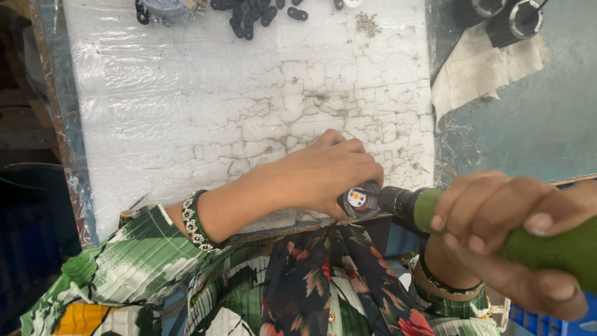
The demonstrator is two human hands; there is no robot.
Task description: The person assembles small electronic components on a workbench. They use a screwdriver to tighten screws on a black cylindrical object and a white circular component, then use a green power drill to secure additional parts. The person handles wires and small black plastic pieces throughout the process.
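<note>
Left hand (323, 177) clamped around small part (357, 199); right hand (497, 233) gripping driver (435, 211). Probably light, rigid; best held by rim.

Head view, steeply down, close

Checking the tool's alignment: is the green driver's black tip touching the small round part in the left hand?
Touching. The head view shows the driver tip butted against the round part, no gap, the left hand gripping the part.

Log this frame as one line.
left hand: grips small round part | right hand: holds green-handled driver, tip at part | surface: cracked white foam pad
</note>
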